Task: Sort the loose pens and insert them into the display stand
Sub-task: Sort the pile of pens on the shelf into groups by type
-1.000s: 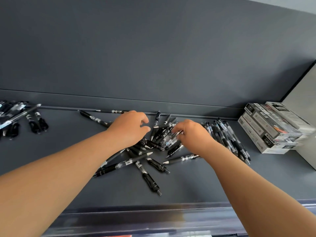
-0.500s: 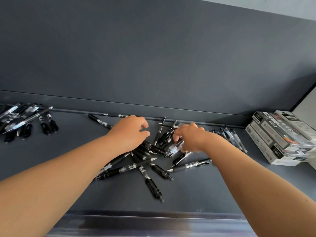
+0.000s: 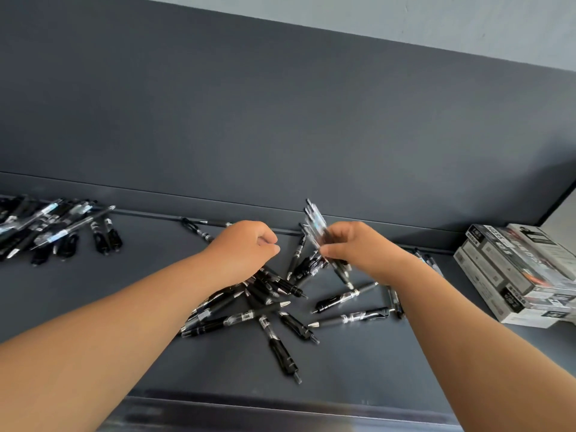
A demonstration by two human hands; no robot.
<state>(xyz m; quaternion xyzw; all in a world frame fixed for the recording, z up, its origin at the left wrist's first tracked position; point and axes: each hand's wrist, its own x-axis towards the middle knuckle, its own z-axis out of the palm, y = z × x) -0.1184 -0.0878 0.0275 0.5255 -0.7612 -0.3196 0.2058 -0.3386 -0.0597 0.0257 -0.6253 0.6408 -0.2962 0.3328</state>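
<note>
A scattered pile of black pens (image 3: pixel 265 310) lies in the middle of the dark grey shelf (image 3: pixel 358 369). My right hand (image 3: pixel 358 247) is raised just above the pile and grips a small bunch of pens (image 3: pixel 318 226), tilted up and to the left, blurred by motion. My left hand (image 3: pixel 246 247) hovers over the left side of the pile with fingers curled in; I see nothing in it. A second heap of pens (image 3: pixel 53 226) lies at the far left of the shelf. No display stand is in view.
A stack of pen boxes (image 3: pixel 523 272) sits at the right end of the shelf against the side wall. A tall dark back panel (image 3: pixel 280 135) rises behind the shelf. The shelf's front lip (image 3: pixel 280 416) runs along the bottom.
My right hand has lifted a bunch of pens up off the pile and tilted them upright. The left hand has closed slightly and stayed over the pile. The camera has tilted.
</note>
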